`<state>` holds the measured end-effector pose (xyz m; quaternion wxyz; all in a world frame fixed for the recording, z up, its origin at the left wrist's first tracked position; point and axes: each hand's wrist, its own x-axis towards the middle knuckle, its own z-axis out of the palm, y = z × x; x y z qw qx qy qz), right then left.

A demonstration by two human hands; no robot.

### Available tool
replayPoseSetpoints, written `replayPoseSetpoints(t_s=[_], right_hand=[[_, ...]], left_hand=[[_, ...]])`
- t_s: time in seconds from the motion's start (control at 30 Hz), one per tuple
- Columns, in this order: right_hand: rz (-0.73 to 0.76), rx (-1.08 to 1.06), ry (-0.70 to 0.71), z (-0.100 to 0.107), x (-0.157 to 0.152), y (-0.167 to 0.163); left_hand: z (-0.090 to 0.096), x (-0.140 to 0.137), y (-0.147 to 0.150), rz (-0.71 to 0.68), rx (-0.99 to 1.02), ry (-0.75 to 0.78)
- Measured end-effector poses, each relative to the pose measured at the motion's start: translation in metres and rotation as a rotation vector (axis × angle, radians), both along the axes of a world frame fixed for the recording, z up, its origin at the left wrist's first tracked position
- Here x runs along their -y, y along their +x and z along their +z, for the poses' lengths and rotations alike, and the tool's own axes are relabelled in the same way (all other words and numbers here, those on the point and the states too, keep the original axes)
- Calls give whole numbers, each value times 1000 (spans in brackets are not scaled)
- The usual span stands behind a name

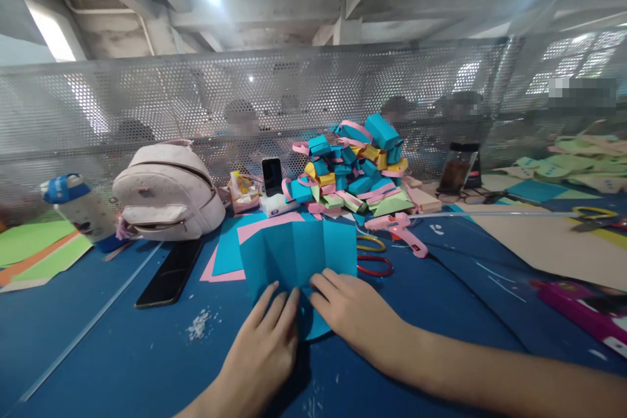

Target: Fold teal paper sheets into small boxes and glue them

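A sheet of blue paper (298,248) with vertical creases stands bent upright in front of me, its lower part lying toward me on the table. My left hand (267,346) has its fingertips on the left part of the lower fold, thumb hidden. On the right side, my right hand (355,313) grips the same sheet, fingers curled over the crease. Behind it lie flat blue paper (228,251) and pink paper (267,225). Two pairs of scissors show only their handles, one yellow (371,243) and one red (376,267), partly behind the sheet.
A pile of folded blue, yellow and pink paper pieces (353,170) rises at the back. Right of it lies a pink glue gun (399,228) with a black cord. Leftward are a black phone (171,272), a white backpack (169,192) and a bottle (81,209). A perforated metal screen (196,98) stands behind.
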<state>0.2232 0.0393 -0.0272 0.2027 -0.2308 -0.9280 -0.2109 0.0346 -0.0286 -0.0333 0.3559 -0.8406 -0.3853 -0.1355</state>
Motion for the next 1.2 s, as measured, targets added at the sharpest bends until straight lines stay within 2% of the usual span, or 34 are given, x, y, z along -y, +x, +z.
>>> replayPoseSetpoints(t_s=[0.3, 0.47, 0.7, 0.93, 1.2], right_hand=[[49, -25, 63, -8, -3, 0], [54, -18, 78, -7, -2, 1], [104, 113, -17, -10, 0, 2], [139, 177, -26, -17, 12, -2], [85, 216, -10, -22, 24, -3]], left_hand=[[-3, 4, 4, 80, 58, -10], [-6, 3, 3, 58, 64, 0], [-15, 2, 1, -43, 78, -1], [-18, 5, 6, -96, -19, -45], [-16, 11, 8, -21, -74, -50]])
